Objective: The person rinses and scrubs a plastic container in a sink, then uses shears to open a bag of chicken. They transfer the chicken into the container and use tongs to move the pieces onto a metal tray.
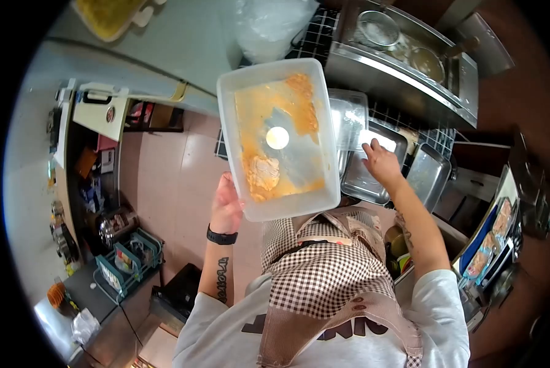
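Pinkish floor tiles point(164, 178) fill the open space on my left, running between a pale counter point(183, 49) at the top of the view and a low shelf of cluttered green crates point(127, 257) near my elbow. That side has free room for my arm; the other side is crowded.

My left hand point(226, 205) grips the near long edge of a translucent plastic container point(278, 138), fingers wrapped under the rim, thumb side hidden behind the wall. I hold it up and tilted, so its inside faces me. Orange batter residue point(269, 116) streaks the bottom, with a pale lump point(263, 172) near the lower corner and a round bright glare in the middle. The container's far short edge overlaps the counter and a crumpled clear plastic bag point(269, 24).

My right hand point(379, 161) reaches out to stacked metal trays point(364, 178), fingers spread and resting on a tray rim; I cannot tell whether they actually pinch anything. A clear lid point(348, 116) lies partly behind the container. Another tray point(428, 175) leans just beside, on a black wire rack point(318, 37). Beyond it a steel fryer point(410, 61) holds a mesh skimmer point(378, 27).

My checked apron point(324, 270) hides whatever lies below my chest. Packets at the right edge point(493, 239) are too distorted to name.
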